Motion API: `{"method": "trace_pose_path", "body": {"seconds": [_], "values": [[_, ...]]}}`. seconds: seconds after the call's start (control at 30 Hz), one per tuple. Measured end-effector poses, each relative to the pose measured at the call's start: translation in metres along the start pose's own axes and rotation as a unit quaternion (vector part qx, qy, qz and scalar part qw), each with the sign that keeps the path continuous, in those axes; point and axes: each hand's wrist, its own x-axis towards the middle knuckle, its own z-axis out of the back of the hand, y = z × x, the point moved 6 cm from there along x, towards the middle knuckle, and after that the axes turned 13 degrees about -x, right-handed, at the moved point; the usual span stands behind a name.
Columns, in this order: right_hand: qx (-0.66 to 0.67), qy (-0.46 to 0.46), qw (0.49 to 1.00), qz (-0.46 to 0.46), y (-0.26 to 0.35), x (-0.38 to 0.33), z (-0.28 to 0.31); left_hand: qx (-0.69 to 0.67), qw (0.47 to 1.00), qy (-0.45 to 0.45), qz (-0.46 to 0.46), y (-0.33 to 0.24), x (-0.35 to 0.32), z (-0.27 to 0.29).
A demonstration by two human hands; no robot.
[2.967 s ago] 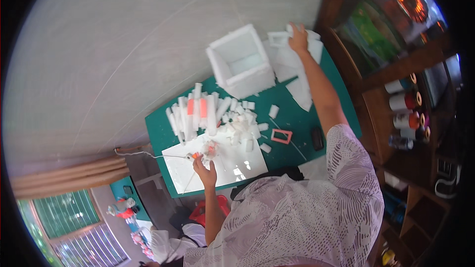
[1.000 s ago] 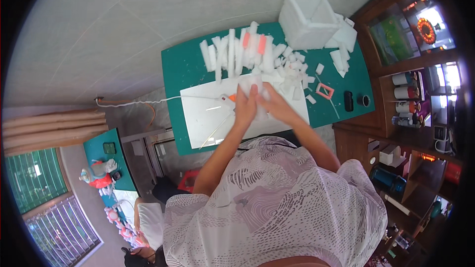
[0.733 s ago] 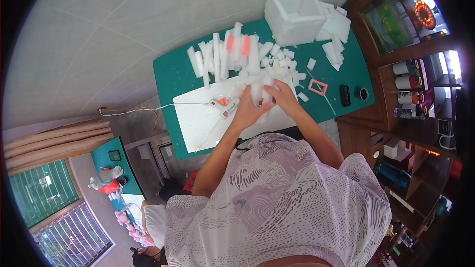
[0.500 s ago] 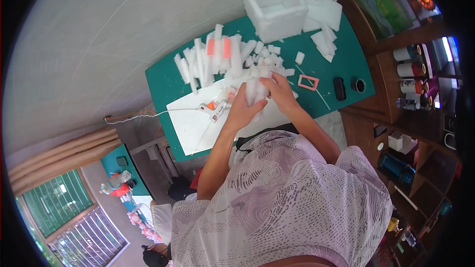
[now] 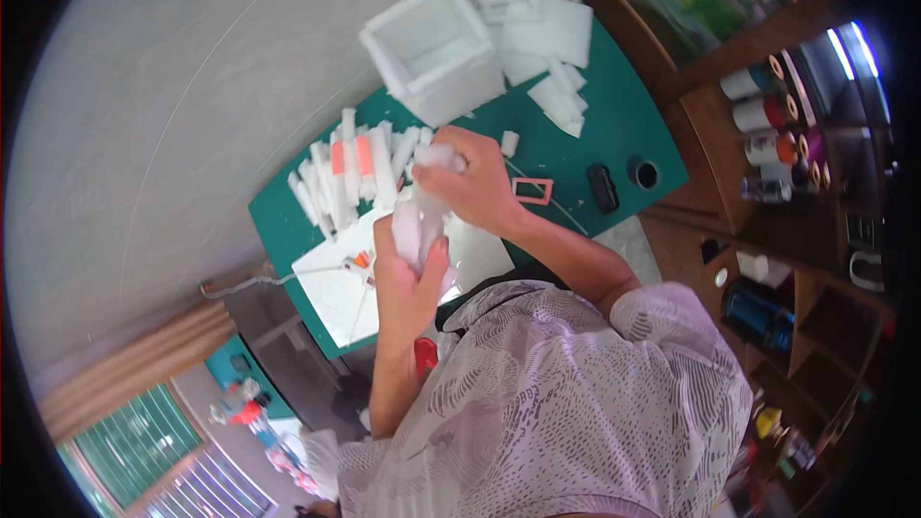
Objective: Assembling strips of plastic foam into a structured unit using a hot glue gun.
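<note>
My left hand (image 5: 411, 278) is closed round a white foam piece (image 5: 408, 230), which sticks up past the fingers. Just above it, my right hand (image 5: 472, 177) grips another white foam piece (image 5: 440, 159) between thumb and fingers. Whether the two pieces join is hard to see, as the hands partly cover them. Both hands are raised over a white board (image 5: 321, 302) on the green table (image 5: 278, 221). Left of my left hand, a small tool with an orange part (image 5: 363, 259) lies on the board, with a white cord beside it.
White foam strips (image 5: 314, 194), some with orange patches, lie at the table's left. A foam box (image 5: 451, 101) and foam sheets (image 5: 552, 34) stand at the back. To the right are a pink frame (image 5: 532, 191), a black case (image 5: 603, 189) and a dark cup (image 5: 644, 174).
My hands, close together before, have moved apart; the right one is now higher, with a foam piece in its grip. The whole view has shifted, so the table appears lower and further left.
</note>
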Motion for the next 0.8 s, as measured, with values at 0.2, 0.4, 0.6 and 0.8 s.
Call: {"method": "trace_pose_path", "body": {"seconds": [0.2, 0.4, 0.6, 0.8], "values": [[0.086, -0.257, 0.963, -0.004, -0.006, 0.084, 0.117, 0.173, 0.978, -0.039, 0.112, 0.074, -0.064, 0.036], [0.180, 0.210, 0.956, -0.095, -0.044, -0.034, -0.079, -0.111, 0.949, -0.276, -0.102, 0.057, 0.016, 0.073], [0.053, 0.101, 0.992, -0.061, -0.091, -0.059, -0.112, -0.237, 0.913, -0.322, -0.081, 0.137, 0.017, 0.089], [0.279, -0.082, 0.922, -0.257, -0.089, -0.057, -0.129, -0.247, 0.913, -0.284, -0.155, 0.093, 0.015, 0.085]]}}
